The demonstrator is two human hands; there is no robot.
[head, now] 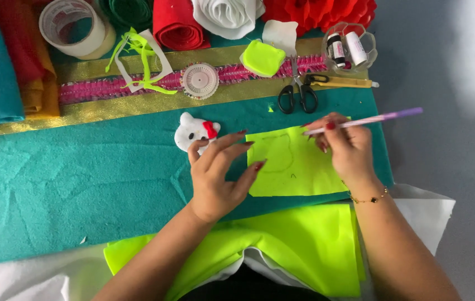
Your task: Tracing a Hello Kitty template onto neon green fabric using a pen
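My right hand (348, 146) grips a pink and purple pencil (371, 119), its tip resting on the upper right part of a neon yellow felt piece (293, 167). A faint pencilled outline shows on that piece. My left hand (218, 173) lies with fingers spread, its fingertips pressing the felt piece's left edge. Just above the left hand sits a small white cat-face cutout with a red bow (195, 132). Everything rests on a teal felt sheet (81, 178).
Black scissors (299, 96), a round pin wheel (199, 81), a tape roll (76, 28), a clear dish with thread spools (349, 47), felt rolls and flowers line the far edge. A larger neon yellow sheet (304, 245) and white felt lie near me.
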